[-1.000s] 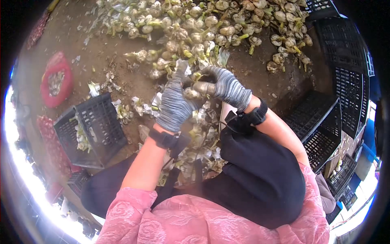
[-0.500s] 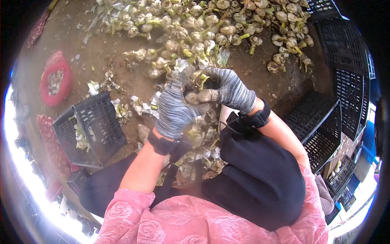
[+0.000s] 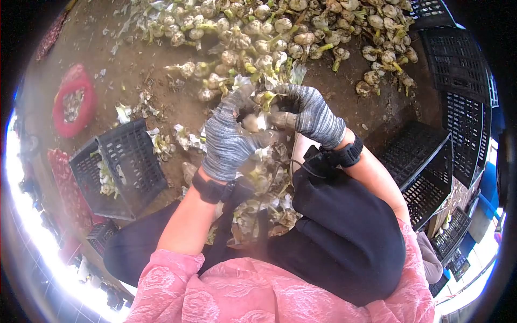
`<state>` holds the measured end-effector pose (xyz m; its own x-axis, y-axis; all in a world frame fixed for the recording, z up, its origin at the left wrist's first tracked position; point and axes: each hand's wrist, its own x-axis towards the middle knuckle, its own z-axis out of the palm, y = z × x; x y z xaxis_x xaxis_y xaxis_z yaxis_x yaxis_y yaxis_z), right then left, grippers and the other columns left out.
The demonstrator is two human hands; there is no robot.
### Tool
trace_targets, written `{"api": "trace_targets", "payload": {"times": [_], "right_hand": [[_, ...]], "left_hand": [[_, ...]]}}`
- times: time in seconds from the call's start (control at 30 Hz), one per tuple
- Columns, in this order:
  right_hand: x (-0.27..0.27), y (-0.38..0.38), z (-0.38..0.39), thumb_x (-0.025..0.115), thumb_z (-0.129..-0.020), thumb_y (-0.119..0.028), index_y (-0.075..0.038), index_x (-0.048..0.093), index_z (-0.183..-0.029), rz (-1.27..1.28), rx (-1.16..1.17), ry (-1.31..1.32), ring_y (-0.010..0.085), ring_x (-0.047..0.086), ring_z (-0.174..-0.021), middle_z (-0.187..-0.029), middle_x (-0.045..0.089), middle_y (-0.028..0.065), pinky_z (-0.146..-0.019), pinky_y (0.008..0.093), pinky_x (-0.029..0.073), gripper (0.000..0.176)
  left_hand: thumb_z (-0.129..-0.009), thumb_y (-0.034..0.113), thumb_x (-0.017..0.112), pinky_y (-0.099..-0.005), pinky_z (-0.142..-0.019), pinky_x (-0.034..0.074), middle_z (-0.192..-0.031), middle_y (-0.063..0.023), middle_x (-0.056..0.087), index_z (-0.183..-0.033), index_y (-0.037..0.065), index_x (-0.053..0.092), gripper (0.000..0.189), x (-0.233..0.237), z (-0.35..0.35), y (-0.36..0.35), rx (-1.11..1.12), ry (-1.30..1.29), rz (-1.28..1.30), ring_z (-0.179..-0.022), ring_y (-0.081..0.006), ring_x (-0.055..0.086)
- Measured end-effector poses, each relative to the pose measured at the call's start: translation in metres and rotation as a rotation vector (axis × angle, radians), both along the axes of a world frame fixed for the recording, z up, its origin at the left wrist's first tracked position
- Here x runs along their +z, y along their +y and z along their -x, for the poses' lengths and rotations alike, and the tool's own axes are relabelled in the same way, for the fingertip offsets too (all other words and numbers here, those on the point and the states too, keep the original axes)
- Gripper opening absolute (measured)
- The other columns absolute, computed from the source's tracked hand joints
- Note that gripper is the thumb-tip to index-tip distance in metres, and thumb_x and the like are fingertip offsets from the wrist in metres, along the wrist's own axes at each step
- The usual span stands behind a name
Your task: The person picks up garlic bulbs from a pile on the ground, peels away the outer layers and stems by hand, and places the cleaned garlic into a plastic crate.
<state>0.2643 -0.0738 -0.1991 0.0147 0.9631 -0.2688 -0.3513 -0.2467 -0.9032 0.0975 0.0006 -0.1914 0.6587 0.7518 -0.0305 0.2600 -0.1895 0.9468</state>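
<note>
Both hands wear grey knitted gloves. My left hand (image 3: pixel 229 134) is wrapped round a pale bulb (image 3: pixel 251 123) in front of my lap. On the other side of the bulb, my right hand (image 3: pixel 312 116) pinches its white and green stem (image 3: pixel 263 110) between thumb and fingers. Beyond the hands lies a large heap of dirty white bulbs (image 3: pixel 264 43) with short green stems. Peeled skins (image 3: pixel 261 188) lie below the hands, between my legs.
A black crate (image 3: pixel 121 167) holding a few pale stems is tilted at the left, near a pink-red mesh bag (image 3: pixel 75 102). More black crates (image 3: pixel 412 153) stand at the right. Loose skins (image 3: pixel 183 137) lie on the brown floor (image 3: pixel 134 64).
My right hand has shifted slightly right, with its wrist a little lower. More of the bulb and its white stem now shows between the hands.
</note>
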Motion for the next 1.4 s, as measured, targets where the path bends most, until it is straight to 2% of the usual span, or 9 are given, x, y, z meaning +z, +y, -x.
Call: {"api": "trace_targets", "payload": {"times": [0.2,0.4,0.5,0.6,0.67,0.7,1.03,1.1,1.4], "right_hand": [[0.004,0.001,0.001,0.066,-0.075,-0.009,0.001,0.059,-0.092,0.103,0.033,-0.103,0.0096,0.055,-0.071,-0.078,0.061,0.0040,-0.067,0.0266,0.047,0.021],[-0.001,0.004,0.004,0.061,-0.074,-0.020,-0.001,0.060,-0.088,-0.092,0.091,-0.608,0.0227,0.059,-0.065,-0.074,0.062,0.0160,-0.062,0.0334,0.046,0.024],[0.001,0.002,0.000,0.060,-0.075,-0.019,0.001,0.060,-0.087,-0.047,0.103,-0.347,0.0188,0.057,-0.065,-0.073,0.062,0.0128,-0.062,0.0328,0.045,0.023],[-0.002,-0.001,-0.004,0.060,-0.076,-0.019,0.001,0.060,-0.086,-0.069,0.078,-0.181,0.0123,0.053,-0.065,-0.070,0.059,0.0065,-0.059,0.0287,0.043,0.022],[-0.002,-0.002,-0.011,0.059,-0.076,-0.018,-0.001,0.061,-0.085,-0.008,0.183,0.012,0.0095,0.051,-0.062,-0.069,0.057,0.0030,-0.056,0.0249,0.041,0.019],[-0.002,-0.004,-0.006,0.059,-0.076,-0.019,-0.002,0.060,-0.085,0.023,0.096,0.110,0.0074,0.049,-0.061,-0.069,0.056,0.0006,-0.055,0.0219,0.040,0.020],[-0.019,0.004,-0.002,0.064,-0.075,-0.026,-0.001,0.058,-0.085,-0.020,0.033,-0.240,0.0101,0.051,-0.065,-0.070,0.056,0.0023,-0.060,0.0254,0.044,0.028],[-0.025,0.004,0.002,0.070,-0.073,-0.021,0.000,0.059,-0.087,-0.026,-0.021,-0.269,0.0105,0.053,-0.067,-0.071,0.059,0.0052,-0.062,0.0260,0.045,0.028],[-0.004,-0.001,-0.007,0.063,-0.076,-0.010,0.001,0.062,-0.090,0.072,-0.020,0.105,0.0099,0.057,-0.072,-0.084,0.064,0.0043,-0.068,0.0240,0.045,0.018]], "left_hand": [[-0.054,0.026,0.083,-0.0316,-0.087,0.043,-0.109,-0.0102,0.056,-0.118,-0.001,0.046,0.079,-0.004,0.004,0.008,-0.010,0.017,-0.039,-0.099,-0.0195,0.054],[-0.057,0.027,0.081,-0.0322,-0.086,0.044,-0.110,-0.0080,0.056,-0.118,0.003,0.048,0.073,-0.005,0.004,0.009,-0.121,0.162,-0.388,-0.098,-0.0197,0.055],[-0.062,0.033,0.078,-0.0323,-0.086,0.044,-0.110,-0.0108,0.055,-0.116,-0.001,0.048,0.070,-0.005,0.004,0.008,-0.079,-0.091,-0.051,-0.096,-0.0206,0.056],[-0.063,0.011,0.075,-0.0314,-0.078,0.050,-0.100,-0.0066,0.057,-0.109,0.000,0.051,0.052,0.001,0.006,0.012,-0.044,-0.062,0.286,-0.092,-0.0173,0.056],[-0.072,0.009,0.067,-0.0275,-0.072,0.052,-0.098,-0.0070,0.057,-0.107,0.001,0.051,0.039,-0.011,0.012,0.009,0.081,-0.411,1.024,-0.087,-0.0160,0.057],[-0.078,0.009,0.059,-0.0249,-0.068,0.053,-0.097,-0.0085,0.057,-0.105,0.000,0.051,0.029,-0.024,0.016,0.007,0.098,-0.469,1.095,-0.083,-0.0146,0.058],[-0.073,0.020,0.067,-0.0312,-0.079,0.050,-0.103,-0.0093,0.057,-0.108,0.002,0.051,0.043,-0.010,0.004,0.010,0.135,-0.309,0.875,-0.090,-0.0199,0.058],[-0.073,0.015,0.066,-0.0297,-0.078,0.050,-0.103,-0.0085,0.056,-0.111,0.003,0.050,0.043,-0.011,0.006,0.007,0.031,-0.078,0.407,-0.091,-0.0188,0.057],[-0.074,0.009,0.061,-0.0249,-0.069,0.051,-0.091,-0.0044,0.057,-0.101,0.002,0.051,0.029,-0.009,0.002,0.014,0.280,-0.427,1.041,-0.079,-0.0126,0.057]]}}
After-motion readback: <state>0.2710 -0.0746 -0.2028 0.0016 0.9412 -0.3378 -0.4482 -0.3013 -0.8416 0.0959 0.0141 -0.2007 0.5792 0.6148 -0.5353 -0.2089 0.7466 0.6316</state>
